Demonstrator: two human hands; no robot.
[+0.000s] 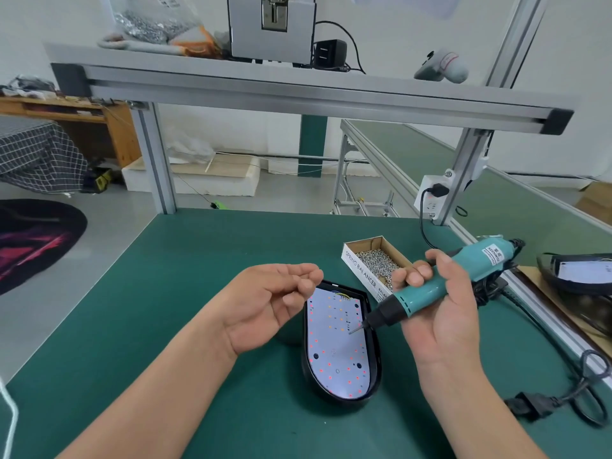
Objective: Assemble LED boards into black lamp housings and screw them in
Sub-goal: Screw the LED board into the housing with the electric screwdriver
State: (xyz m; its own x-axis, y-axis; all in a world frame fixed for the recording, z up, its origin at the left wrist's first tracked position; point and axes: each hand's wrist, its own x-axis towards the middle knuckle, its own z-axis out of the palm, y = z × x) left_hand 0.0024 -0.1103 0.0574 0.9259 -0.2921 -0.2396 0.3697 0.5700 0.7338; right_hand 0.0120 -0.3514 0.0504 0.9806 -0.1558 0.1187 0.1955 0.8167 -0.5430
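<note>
From the head view, we see the black lamp housing [337,401] lying flat on the green surface [165,293], between the two forearms. The white LED board [334,349] sits inside it, dotted with red and orange points.

Our right hand [443,329] has its grip clamped around the teal electric screwdriver [477,261]. The tool is tilted down to the left, and its bit tip is just above the upper right part of the board.

Our left hand [265,306] hovers palm up over the housing's top left corner. Its grip is relaxed, fingers loosely curled, with nothing visible in it.

A cardboard box of screws [377,263] stands just behind the right hand. A second housing [576,283] lies at the far right edge, and a black cord [589,392] loops on the surface near it.
</note>
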